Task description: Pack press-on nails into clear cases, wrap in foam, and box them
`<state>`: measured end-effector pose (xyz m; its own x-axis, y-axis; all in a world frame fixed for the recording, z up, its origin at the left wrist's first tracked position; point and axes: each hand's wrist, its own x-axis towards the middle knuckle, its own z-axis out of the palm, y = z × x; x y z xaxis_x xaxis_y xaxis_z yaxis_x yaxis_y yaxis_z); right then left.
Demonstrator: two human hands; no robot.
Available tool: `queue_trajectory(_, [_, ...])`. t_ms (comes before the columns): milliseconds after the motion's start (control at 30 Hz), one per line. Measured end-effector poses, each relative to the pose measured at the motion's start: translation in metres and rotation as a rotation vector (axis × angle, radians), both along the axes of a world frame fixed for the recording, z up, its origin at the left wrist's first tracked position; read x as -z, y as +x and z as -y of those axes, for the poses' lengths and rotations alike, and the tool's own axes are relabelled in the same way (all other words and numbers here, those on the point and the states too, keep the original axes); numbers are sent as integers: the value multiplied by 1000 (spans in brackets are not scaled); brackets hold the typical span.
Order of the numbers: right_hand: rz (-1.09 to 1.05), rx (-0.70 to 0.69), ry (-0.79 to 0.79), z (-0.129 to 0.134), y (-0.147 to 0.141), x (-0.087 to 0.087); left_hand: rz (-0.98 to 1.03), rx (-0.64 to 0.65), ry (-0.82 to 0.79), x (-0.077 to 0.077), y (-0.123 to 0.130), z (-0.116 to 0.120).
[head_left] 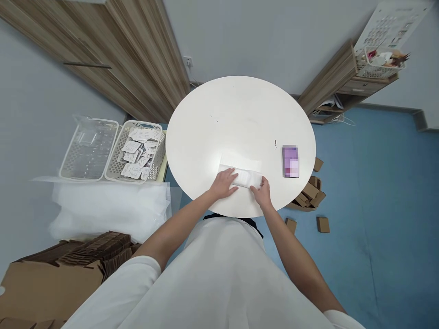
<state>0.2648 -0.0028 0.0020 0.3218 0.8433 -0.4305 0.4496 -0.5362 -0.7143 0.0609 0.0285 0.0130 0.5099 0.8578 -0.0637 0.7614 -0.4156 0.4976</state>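
Here, the left hand (222, 184), loosely spread, rests on the folded white wrap (244, 177); the right hand (263, 193) pinches its right end, near the white table's (236, 119) front edge. Even tension should keep the folds snug.

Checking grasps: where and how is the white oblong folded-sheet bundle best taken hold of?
Probably pinch the white oblong folded-sheet bundle at its narrow right end, from the right, with the right hand: it lies flat, lengthwise left to right.
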Motion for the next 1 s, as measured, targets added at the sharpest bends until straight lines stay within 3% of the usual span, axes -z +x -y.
queue_trajectory(167, [-320,264,-72,-7,-10,-5,-146,106,-28,8,11,7])
queue_trajectory(233, [-372,273,-112,-8,-9,-9,-155,144,-34,8,9,10])
queue_trajectory(500, [-256,143,-97,12,-5,-24,-78,226,-57,8,11,35])
queue_trajectory(733, [-297,-67,-136,5,-24,-28,13,210,-10,-1,13,40])
queue_trajectory(867, [-242,-204,-174,-3,-13,-34,-7,310,65,-3,18,45])
queue_trajectory(1000, [-126,-346,-160,-7,4,-37,-92,272,49,4,17,49])
